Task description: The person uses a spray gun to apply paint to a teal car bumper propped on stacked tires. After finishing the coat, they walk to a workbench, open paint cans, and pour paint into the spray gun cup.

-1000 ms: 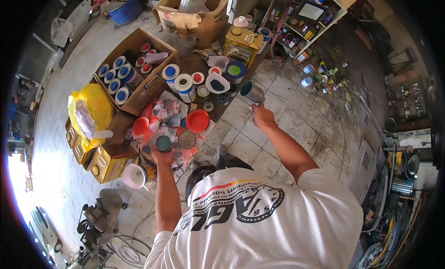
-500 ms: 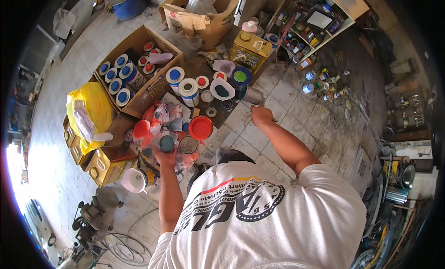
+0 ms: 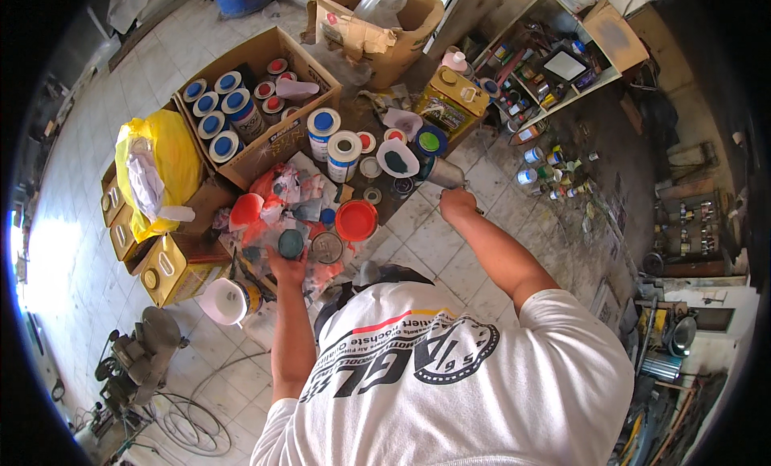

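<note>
In my left hand [image 3: 287,265] is a small round cup of grey-green paint [image 3: 291,243], its fingers curled around the side. The cup stays over the paint-stained papers, beside an open tin lined with brown-grey residue [image 3: 327,247]. A tub of bright red paint [image 3: 356,220] stands close by. Off the table's right side, my right hand [image 3: 458,205] is closed at the end of a silver metal cylinder [image 3: 444,175]; the grip itself is partly hidden. Next to that cylinder are a white dish with dark green paint [image 3: 397,158] and a green-and-blue lidded can [image 3: 431,141].
A cardboard box [image 3: 277,141] holds several blue- and red-lidded cans. Gold metal tins [image 3: 181,265] and a yellow bag [image 3: 165,173] stand at the left. Small jars [image 3: 554,165] sit on the tiled floor at right, below a cluttered shelf [image 3: 554,73]. A hose [image 3: 193,426] lies coiled lower left.
The whole view has shifted slightly, moving the table things rightward. My left hand with the cup has drifted a little left relative to the red tub. Both hands keep their grip.
</note>
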Motion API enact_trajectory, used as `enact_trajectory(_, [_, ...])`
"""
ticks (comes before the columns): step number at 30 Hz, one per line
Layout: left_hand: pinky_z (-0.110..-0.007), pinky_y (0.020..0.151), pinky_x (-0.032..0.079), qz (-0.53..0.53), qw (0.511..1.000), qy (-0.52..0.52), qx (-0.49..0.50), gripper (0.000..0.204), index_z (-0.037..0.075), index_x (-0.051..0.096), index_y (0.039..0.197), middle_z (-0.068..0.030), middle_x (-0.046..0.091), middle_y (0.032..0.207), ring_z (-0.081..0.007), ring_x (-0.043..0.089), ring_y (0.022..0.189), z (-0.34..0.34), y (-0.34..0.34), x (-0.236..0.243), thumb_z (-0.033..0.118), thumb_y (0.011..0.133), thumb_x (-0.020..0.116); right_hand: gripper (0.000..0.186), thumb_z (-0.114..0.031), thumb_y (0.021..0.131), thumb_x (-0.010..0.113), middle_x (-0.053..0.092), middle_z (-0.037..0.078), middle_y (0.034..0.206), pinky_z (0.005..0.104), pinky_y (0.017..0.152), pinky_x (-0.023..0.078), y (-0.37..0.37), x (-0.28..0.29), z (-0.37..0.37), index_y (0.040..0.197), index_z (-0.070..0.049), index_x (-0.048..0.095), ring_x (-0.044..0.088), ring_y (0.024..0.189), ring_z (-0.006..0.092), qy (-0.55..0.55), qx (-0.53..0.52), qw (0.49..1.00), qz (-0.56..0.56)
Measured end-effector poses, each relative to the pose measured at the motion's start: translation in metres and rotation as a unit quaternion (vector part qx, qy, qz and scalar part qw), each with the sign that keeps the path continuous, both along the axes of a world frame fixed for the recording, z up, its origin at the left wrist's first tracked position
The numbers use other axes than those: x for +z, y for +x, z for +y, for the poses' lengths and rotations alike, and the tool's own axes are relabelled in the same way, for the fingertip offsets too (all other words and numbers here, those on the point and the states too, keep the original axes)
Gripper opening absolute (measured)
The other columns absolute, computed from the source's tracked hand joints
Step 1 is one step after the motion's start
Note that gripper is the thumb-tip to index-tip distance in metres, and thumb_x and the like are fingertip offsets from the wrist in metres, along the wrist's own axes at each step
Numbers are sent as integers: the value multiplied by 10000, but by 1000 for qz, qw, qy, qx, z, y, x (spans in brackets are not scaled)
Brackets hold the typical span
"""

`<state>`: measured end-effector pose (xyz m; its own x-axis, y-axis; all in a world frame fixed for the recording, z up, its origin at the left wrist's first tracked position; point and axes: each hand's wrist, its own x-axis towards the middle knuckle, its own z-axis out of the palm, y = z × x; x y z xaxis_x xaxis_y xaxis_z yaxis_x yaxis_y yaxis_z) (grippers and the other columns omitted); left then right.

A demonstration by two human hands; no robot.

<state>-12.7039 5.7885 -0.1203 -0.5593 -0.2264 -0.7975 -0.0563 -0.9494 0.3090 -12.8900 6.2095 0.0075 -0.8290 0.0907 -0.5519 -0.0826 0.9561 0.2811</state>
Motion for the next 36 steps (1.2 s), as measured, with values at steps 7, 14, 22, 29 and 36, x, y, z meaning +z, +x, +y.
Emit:
enact_trajectory(7, [-531,1052,423,23,1000,6,-12,672,212,455,1458,-50,527,1445,-287,527,1280,-3,2,-4,683,978,422,361,-151,902,675,653,125,1348,538,848,570,-21,-24,-4,1259,-117,714,638,1217,333,55,-28,997,-37])
enact_trajectory(14, [-519,1049,433,-2,999,-41,-30,707,148,432,1479,-82,527,1424,-310,539,1247,-10,3,-10,643,978,491,334,-210,888,707,706,95,1249,499,804,568,-28,31,-75,1202,-99,738,704,1068,299,175,71,977,-97])
enact_trajectory(22, [-499,1031,458,-21,989,-139,-44,680,98,428,1503,-123,493,1453,-282,521,1271,-13,8,-20,525,991,563,536,-84,761,776,683,179,1196,493,599,547,-48,-23,-89,1280,-17,657,666,688,289,383,104,910,-123])
enact_trajectory(29, [-363,816,543,-91,960,-222,-146,586,41,590,1352,-109,630,1238,-232,629,1033,-16,13,26,496,984,588,550,5,726,744,671,239,1144,464,540,536,-36,-30,-81,1268,-7,649,645,629,288,460,153,868,-106])
enact_trajectory(36, [-334,618,504,-105,933,-308,-157,539,12,614,1270,-94,655,1066,-204,620,835,-12,14,18,456,965,626,499,73,736,682,659,251,1170,482,505,532,-40,-48,-75,1226,-23,664,661,654,299,444,156,881,-41])
